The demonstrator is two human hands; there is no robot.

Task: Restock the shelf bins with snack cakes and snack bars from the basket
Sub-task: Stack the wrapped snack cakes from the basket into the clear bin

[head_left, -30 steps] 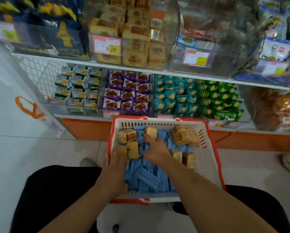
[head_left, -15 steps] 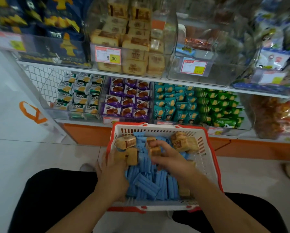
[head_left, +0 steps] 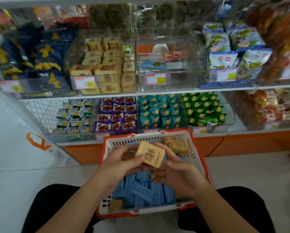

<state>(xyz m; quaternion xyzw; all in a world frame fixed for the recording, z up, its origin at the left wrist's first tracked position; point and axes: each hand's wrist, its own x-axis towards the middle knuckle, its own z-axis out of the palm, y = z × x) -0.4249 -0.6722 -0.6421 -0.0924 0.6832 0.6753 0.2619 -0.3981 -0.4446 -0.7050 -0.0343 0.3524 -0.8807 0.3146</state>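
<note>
A wrapped snack cake (head_left: 150,153) is held above a red-and-white basket (head_left: 194,149) by both hands, its printed face turned up and one corner pointing toward the shelves. The left hand (head_left: 120,163) is curled around the cake's left edge, thumb laid along its near side, while the right hand (head_left: 178,172) cups it from below and the right, fingers bent around the far corner — both sets of fingers are clamped on the same packet. Inside the basket, a heap of blue snack bars (head_left: 141,190) is seen beneath the wrists, more cakes (head_left: 175,145) are piled at the far right corner, and one further cake (head_left: 114,205) lies at the near left corner. Behind the basket, on the upper shelf, a clear bin (head_left: 83,89) stacked with matching cakes is fronted by a price tag (head_left: 85,82) reading 8.00; just beside it to the right, a second clear bin (head_left: 167,81) is seen holding only a few packets at the back. On the lower shelf, rows of purple packs (head_left: 117,113), teal packs (head_left: 157,111) and green packs (head_left: 204,108) are lined up side by side.
</note>
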